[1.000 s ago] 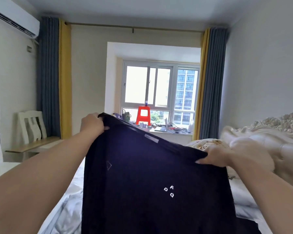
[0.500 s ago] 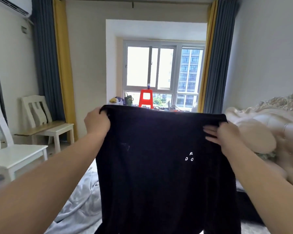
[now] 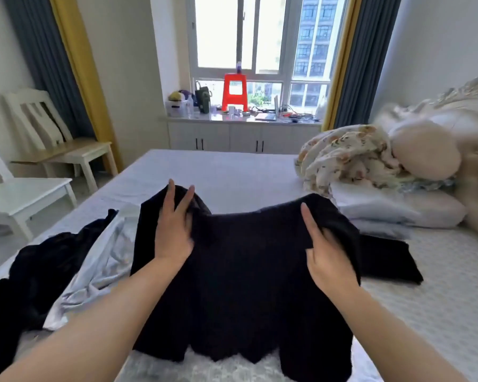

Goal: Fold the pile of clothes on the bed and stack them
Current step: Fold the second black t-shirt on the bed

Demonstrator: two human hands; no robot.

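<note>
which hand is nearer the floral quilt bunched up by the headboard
Right. The right hand grips the black top's edge on the floral quilt's side; the left hand lies flat on the top, farther away.

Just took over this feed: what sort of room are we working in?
Most likely a home bedroom: a bed with a padded headboard, a crumpled floral quilt on pillows, and curtained windows. Both hands work a black garment.

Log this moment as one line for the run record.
stage: spreading black top on bed | left hand: flat on it | right hand: grips its edge | unfolded pile: at left
</note>
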